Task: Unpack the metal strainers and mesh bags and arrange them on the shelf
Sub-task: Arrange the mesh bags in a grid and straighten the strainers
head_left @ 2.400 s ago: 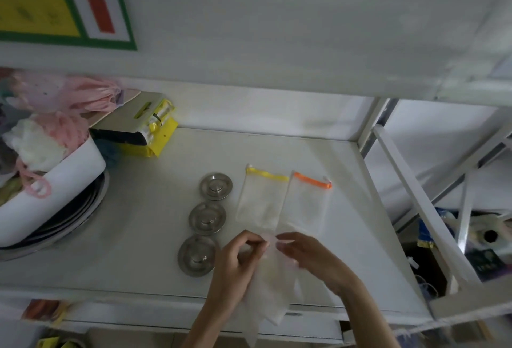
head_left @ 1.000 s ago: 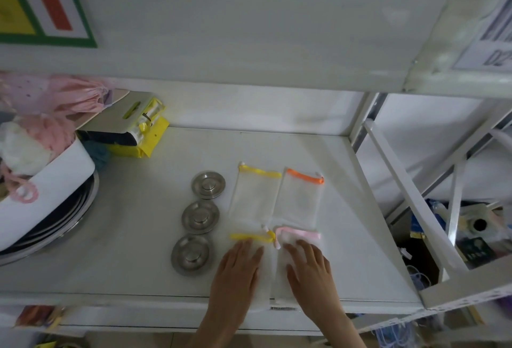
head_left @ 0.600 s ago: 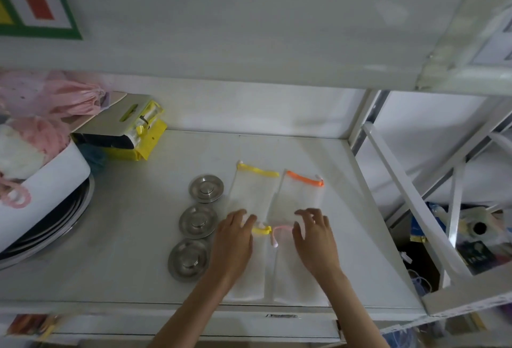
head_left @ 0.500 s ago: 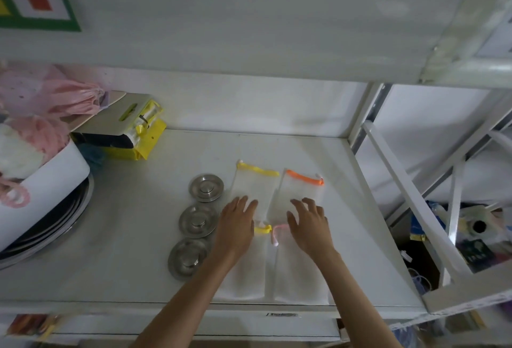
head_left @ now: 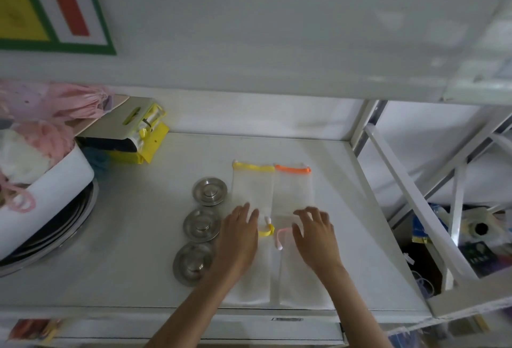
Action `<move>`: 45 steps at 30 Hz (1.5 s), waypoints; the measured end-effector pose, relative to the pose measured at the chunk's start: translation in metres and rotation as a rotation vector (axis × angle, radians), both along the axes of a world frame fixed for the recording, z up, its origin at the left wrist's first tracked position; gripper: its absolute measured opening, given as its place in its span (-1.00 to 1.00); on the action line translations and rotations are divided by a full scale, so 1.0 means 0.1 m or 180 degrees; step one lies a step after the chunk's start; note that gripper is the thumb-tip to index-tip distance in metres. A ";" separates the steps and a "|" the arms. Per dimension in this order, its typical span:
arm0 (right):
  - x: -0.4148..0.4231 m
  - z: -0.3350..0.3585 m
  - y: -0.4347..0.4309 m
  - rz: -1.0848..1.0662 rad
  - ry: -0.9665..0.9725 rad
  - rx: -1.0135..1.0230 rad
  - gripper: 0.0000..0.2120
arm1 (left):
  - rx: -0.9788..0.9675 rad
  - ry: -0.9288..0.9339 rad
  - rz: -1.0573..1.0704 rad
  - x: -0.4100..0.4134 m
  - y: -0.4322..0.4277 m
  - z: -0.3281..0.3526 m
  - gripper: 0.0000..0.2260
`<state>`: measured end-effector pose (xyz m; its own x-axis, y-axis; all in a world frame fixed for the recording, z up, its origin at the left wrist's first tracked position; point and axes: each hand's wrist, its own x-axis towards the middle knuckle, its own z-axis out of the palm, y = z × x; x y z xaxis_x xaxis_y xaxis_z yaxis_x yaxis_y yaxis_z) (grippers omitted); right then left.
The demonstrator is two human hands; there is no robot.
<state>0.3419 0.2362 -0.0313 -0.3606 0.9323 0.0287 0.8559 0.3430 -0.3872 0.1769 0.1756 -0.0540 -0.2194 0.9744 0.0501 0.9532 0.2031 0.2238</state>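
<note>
Mesh bags [head_left: 273, 278] near edge sit under flat, unclenched left hand [head_left: 239, 239] and right hand [head_left: 315, 239]; dragging palms could skew them or nudge strainers [head_left: 201, 227].

White shelf [head_left: 138, 236]: three metal strainers [head_left: 201, 227] in column, four mesh bags [head_left: 273, 192] beside, white tub [head_left: 55, 189] left.

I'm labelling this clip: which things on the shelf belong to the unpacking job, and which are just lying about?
Job:
three metal strainers
four mesh bags
left hand, right hand

Lying about:
yellow package
white tub
pink netting
</note>
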 end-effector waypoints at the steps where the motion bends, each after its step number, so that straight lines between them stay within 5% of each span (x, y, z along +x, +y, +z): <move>1: 0.08 -0.03 -0.17 -0.0020 0.0018 0.0008 -0.65 | 0.0048 -0.0069 -0.0029 0.07 -0.18 -0.01 -0.58; 7: 0.27 -0.33 -0.71 0.0156 -0.0244 -0.0331 -0.56 | 0.0246 0.0035 -0.0450 0.27 -0.75 -0.12 -0.72; 14: 0.17 -0.33 -0.45 0.0266 -0.0414 -0.0266 -0.56 | -0.0145 -0.0066 -0.0247 0.22 -0.52 -0.05 -0.55; 37: 0.07 -0.13 -0.35 0.0254 -0.0655 -0.0048 -0.65 | -0.0272 -0.0077 -0.0335 0.03 -0.40 0.04 -0.63; 45: -0.96 0.20 -0.12 0.0997 0.0044 -0.0086 -0.65 | -0.0304 0.0205 0.0147 -0.62 -0.44 0.28 -0.73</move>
